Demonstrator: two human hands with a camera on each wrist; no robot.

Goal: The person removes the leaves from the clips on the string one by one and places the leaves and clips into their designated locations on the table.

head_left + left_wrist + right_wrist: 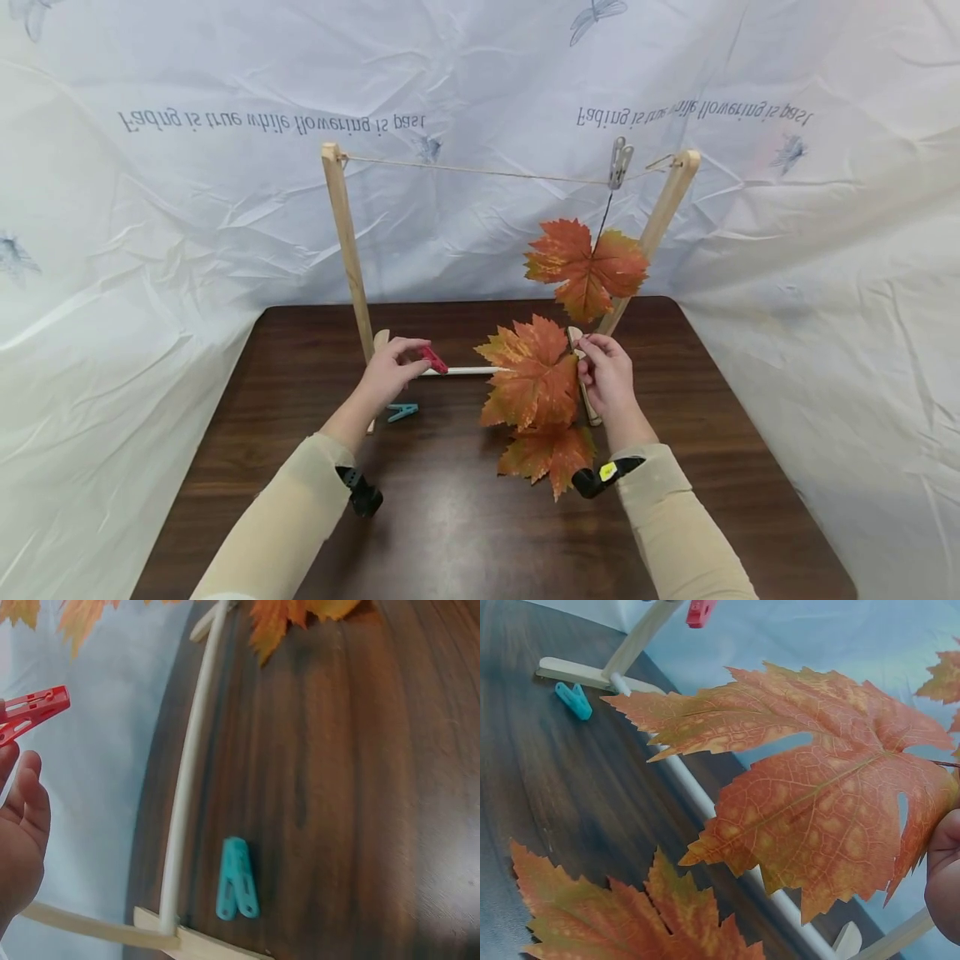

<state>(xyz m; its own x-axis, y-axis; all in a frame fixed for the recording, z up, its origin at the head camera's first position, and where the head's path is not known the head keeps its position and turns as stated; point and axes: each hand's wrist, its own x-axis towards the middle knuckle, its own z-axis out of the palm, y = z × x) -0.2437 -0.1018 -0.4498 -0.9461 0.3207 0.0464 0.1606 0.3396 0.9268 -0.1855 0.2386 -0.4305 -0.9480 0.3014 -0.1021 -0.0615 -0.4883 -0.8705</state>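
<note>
Between thumb and fingers, my left hand (pixel 392 371) pinches a red clothespin (pixel 434 360), raised above the table near the left post. My right hand (pixel 607 375) pinches the stem of an orange maple leaf (pixel 532 375), which spreads out to the left of the fingers. Under it, another orange leaf (pixel 551 458) lies on the table. A third leaf (pixel 588 267) hangs by its stem from a grey clothespin (pixel 618 164) clipped near the right end of the string (pixel 480 171). On the tabletop below my left hand is a teal clothespin (pixel 238 879).
A wooden frame holds the string between its left post (pixel 347 242) and right post (pixel 660 217). A pale crossbar (pixel 465 371) joins the feet low down. The dark wood table (pixel 450 533) ends at a white printed cloth (pixel 480 75) behind.
</note>
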